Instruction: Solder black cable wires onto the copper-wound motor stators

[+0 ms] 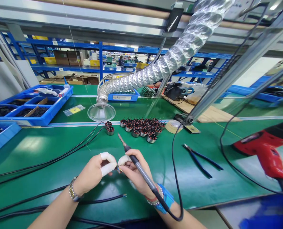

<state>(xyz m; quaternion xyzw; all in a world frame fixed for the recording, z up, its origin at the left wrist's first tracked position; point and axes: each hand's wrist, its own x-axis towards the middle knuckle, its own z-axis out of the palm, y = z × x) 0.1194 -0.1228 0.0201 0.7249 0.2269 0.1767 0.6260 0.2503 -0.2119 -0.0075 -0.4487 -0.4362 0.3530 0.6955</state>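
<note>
Soldering iron [144, 176] sits firmly in the right hand [131, 176], fingers curled round its handle, tip pointing far. Left hand [92, 171], two fingers in white covers, pinches a thin wire end [118, 169] just beside the right fingers. Small motors [141, 128] cluster farther off on the green bench [36, 149], pliers [200, 160] to the right.

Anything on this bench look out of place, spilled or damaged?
Nothing looks spilled or damaged. The only oddity is two small motors lying apart from the main cluster of motors on the green bench. Long black cables run from those two, while no such cables show on the cluster.
</note>
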